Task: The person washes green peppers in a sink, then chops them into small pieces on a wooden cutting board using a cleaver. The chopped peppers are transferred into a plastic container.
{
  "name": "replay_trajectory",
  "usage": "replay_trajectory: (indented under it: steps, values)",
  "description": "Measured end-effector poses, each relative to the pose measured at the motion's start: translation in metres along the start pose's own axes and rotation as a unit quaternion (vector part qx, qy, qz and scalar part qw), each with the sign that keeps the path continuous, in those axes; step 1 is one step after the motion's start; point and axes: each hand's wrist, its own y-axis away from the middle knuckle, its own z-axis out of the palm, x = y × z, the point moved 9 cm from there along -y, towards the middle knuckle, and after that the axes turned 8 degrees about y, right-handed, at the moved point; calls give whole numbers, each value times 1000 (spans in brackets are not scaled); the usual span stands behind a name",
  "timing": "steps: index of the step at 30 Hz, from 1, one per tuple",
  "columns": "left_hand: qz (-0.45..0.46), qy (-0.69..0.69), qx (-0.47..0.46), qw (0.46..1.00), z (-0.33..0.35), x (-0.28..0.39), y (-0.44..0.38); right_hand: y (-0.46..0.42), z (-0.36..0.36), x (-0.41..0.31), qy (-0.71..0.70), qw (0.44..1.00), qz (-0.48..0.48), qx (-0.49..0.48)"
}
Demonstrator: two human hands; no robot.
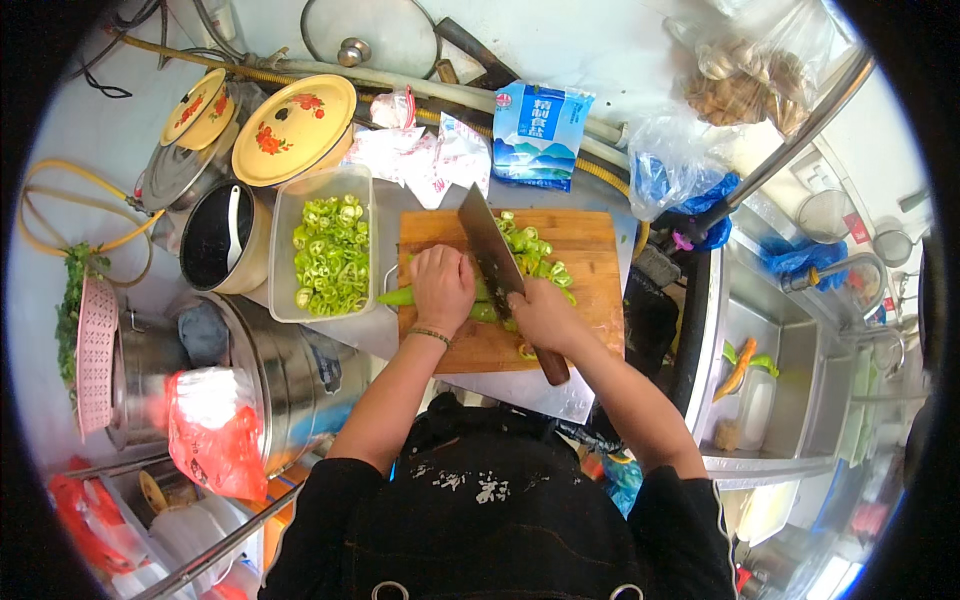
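On a wooden cutting board (592, 300), my left hand (444, 289) presses down on long green peppers (397, 297), whose ends stick out to its left. My right hand (547, 315) grips a cleaver (489, 240) at the base of its blade, with the wooden handle running back below the hand. The blade stands across the peppers, just right of my left hand. Sliced green pepper rings (529, 244) lie behind and right of the blade. Left of the board, a clear plastic container (279, 277) holds many more pepper rings.
A dark pot (255, 262) with a white spoon stands left of the container, a yellow enamel lidded pot (300, 127) behind it. Crumpled paper packets (420, 154) and a blue salt bag (541, 135) lie behind the board. To the right is a steel sink (795, 360).
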Motion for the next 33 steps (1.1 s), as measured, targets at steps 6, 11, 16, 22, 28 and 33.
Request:
replay_trajectory:
  steps: [6,11,16,22,28,33]
  values:
    - [-6,-14,5,1000,-1,2,3,47,-10,-1,-16,991,73,-112]
    - [-8,-13,-6,1000,1,8,4,18,11,-8,29,999,5,-38]
    - [1,-21,1,1000,2,3,0,-11,26,-4,47,997,-24,57]
    - [-26,-20,-4,999,2,0,3,24,3,8,48,997,-48,20]
    - [-39,-50,-4,998,3,-2,4,52,7,-1,-84,987,72,-114]
    - [-27,-54,-22,998,8,-1,3,5,36,1,-14,1000,-8,19]
